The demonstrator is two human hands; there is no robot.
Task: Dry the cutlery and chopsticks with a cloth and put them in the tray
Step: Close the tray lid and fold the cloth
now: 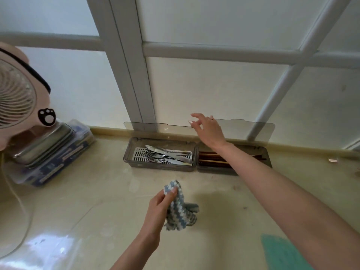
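Reaching the right hand (pixel 209 131) far across the counter (pixel 93 195) to the top edge of the clear lid (pixel 253 130), with fingers spread loose and holding nothing; touching that edge or stopping just short, impossible to tell. Gripping the bunched blue-and-white cloth (pixel 178 207) in the left hand (pixel 157 209), near and centre, with thumb and fingers curled round it. Finding the cutlery (pixel 167 154) already lying in the left compartment of the tray (pixel 127 159) and the chopsticks (pixel 209 160) in the right one, at the far edge against the window; so probably closing up. For doing that well: hooking fingertips over the lid's edge, tipping it forward slowly, keeping the forearm clear of the chopsticks beneath, checking for handles poking above the rim.
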